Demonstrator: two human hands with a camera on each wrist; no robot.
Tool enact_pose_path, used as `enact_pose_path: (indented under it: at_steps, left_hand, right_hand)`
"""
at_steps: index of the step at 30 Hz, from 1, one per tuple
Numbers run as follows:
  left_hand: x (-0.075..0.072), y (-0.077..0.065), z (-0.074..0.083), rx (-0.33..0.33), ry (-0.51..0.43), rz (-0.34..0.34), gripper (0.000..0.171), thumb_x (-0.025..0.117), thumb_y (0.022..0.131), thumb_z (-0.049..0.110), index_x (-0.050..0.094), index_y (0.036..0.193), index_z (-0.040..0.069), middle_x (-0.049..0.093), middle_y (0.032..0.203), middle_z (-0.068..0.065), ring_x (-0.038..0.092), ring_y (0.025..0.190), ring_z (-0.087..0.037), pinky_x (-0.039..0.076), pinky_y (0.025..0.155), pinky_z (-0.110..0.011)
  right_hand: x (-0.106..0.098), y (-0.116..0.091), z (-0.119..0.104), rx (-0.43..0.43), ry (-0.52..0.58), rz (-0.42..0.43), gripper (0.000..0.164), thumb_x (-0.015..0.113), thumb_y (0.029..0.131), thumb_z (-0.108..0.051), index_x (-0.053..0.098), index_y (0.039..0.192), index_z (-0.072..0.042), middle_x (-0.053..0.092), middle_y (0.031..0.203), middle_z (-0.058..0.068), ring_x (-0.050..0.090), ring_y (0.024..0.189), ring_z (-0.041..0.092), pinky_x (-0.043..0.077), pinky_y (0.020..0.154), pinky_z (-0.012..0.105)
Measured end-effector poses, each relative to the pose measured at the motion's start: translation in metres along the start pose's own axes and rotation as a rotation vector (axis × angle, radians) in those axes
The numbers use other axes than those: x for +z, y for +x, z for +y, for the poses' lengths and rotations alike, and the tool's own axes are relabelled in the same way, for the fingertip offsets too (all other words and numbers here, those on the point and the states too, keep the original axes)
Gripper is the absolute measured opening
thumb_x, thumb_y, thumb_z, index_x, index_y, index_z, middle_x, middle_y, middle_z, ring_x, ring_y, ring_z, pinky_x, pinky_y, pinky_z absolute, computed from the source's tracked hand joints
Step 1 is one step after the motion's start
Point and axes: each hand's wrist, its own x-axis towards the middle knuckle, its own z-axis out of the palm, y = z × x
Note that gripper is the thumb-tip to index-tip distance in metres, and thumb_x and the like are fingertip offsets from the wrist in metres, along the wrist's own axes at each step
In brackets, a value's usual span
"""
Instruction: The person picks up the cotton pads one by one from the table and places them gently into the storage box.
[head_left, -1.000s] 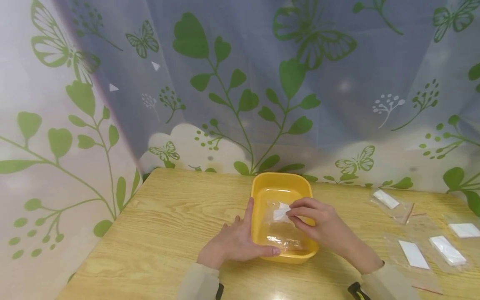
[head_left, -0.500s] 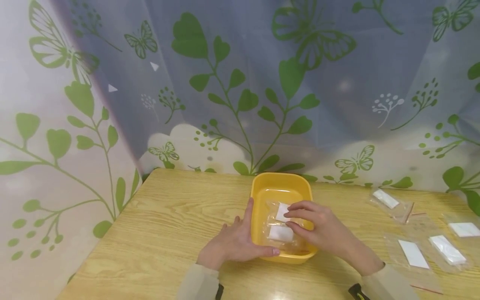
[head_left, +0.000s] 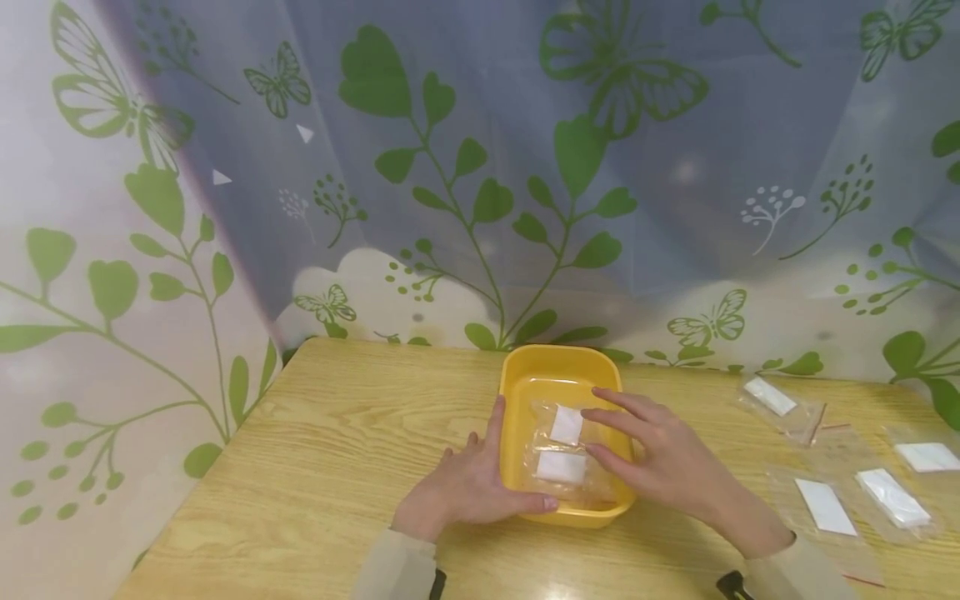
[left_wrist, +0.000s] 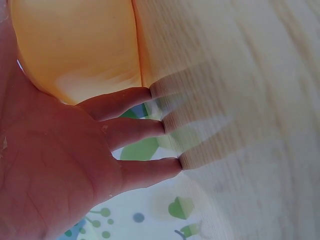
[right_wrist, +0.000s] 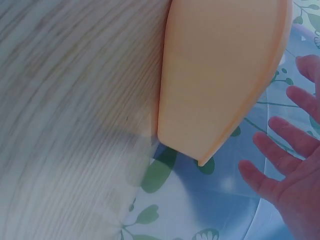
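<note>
A yellow plastic tub stands on the table with clear bags inside it, each around a white rectangular packet. The farther packet lies above the nearer packet. My left hand rests against the tub's near left corner, index finger along the left side and thumb over the near rim. In the left wrist view its other fingers stretch out straight with their tips on the table. Over the tub's right rim hovers my right hand, fingers spread and holding nothing, fingertips close to the farther packet.
Several clear zip bags with white packets lie on the table at the right, among them a back bag, a front bag and a far right bag. A patterned curtain hangs behind the wooden table.
My right hand has let go of the farther bagged packet and drawn back to the right, its fingers spreading. Both packets now lie flat in the tub. The left hand stays in place.
</note>
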Motion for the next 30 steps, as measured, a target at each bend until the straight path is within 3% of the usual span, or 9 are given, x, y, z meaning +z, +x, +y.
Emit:
enact_pose_path:
  at_steps: [4, 7, 13, 18, 30]
  left_hand:
    - [0.0, 0.0, 0.0, 0.007, -0.013, 0.005, 0.139, 0.071, 0.073, 0.08, -0.014, 0.164, 0.019, 0.045, 0.155, -0.029, 0.039, 0.147, -0.05, 0.028, 0.118, -0.071]
    - [0.001, -0.001, -0.001, 0.013, -0.024, 0.007, 0.139, 0.071, 0.073, 0.08, -0.014, 0.164, 0.02, 0.045, 0.155, -0.03, 0.039, 0.147, -0.05, 0.028, 0.118, -0.072]
    - [0.001, 0.0, -0.002, 0.016, -0.041, 0.009, 0.139, 0.073, 0.073, 0.079, -0.014, 0.164, 0.021, 0.045, 0.155, -0.029, 0.038, 0.147, -0.051, 0.027, 0.118, -0.072]
    - [0.002, 0.0, -0.003, 0.004, -0.045, 0.008, 0.14, 0.073, 0.071, 0.08, -0.015, 0.164, 0.024, 0.045, 0.156, -0.027, 0.038, 0.147, -0.051, 0.027, 0.118, -0.072]
    - [0.001, 0.0, -0.002, -0.007, -0.042, 0.0, 0.14, 0.073, 0.071, 0.08, -0.016, 0.164, 0.025, 0.045, 0.157, -0.025, 0.034, 0.15, -0.048, 0.024, 0.12, -0.071]
  right_hand:
    - [-0.004, -0.003, 0.003, -0.002, -0.028, 0.002, 0.045, 0.086, 0.079, -0.024, 0.074, 0.122, -0.015, 0.067, 0.135, 0.016, 0.068, 0.115, 0.039, 0.058, 0.09, 0.059]
    - [-0.008, -0.006, 0.006, -0.017, -0.058, 0.008, 0.045, 0.083, 0.084, -0.033, 0.073, 0.124, -0.014, 0.066, 0.136, 0.017, 0.067, 0.117, 0.039, 0.057, 0.089, 0.06]
    - [-0.014, -0.012, 0.01, -0.005, -0.165, -0.011, 0.054, 0.066, 0.094, -0.058, 0.072, 0.127, -0.015, 0.065, 0.139, 0.018, 0.063, 0.122, 0.043, 0.054, 0.09, 0.065]
    - [-0.019, -0.017, 0.012, 0.054, -0.274, -0.049, 0.065, 0.055, 0.095, -0.069, 0.07, 0.131, -0.017, 0.062, 0.142, 0.019, 0.058, 0.128, 0.047, 0.05, 0.093, 0.069]
    - [-0.034, -0.028, 0.02, 0.158, -0.357, -0.125, 0.067, 0.071, 0.085, -0.062, 0.066, 0.137, -0.02, 0.053, 0.152, 0.018, 0.052, 0.133, 0.051, 0.045, 0.096, 0.074]
